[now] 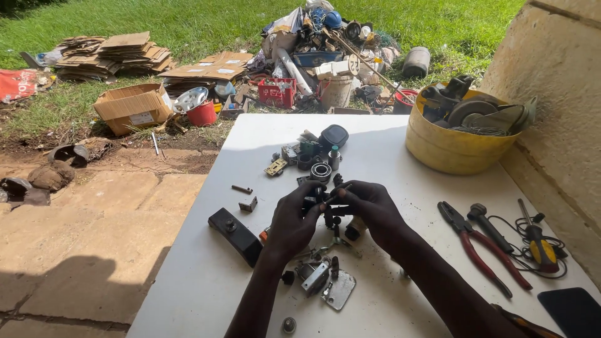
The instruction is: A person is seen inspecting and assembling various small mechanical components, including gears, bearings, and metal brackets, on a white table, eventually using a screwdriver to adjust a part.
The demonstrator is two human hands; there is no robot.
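Open brown cardboard box [133, 106] on the grass at 10 o'clock, pale rectangular label [142, 118] on its near side. Flattened cardboard stacks [116, 55] behind it at 11 o'clock. Red crumpled bag [17, 84] at far left edge, 9 to 10 o'clock. Dark phone screen [575, 311], blank, on the table [206, 281] corner at 4 o'clock.

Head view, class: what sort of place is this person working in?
Probably an outdoor repair spot in a yard: a white table of small parts, pliers, and a scrap heap on grass.
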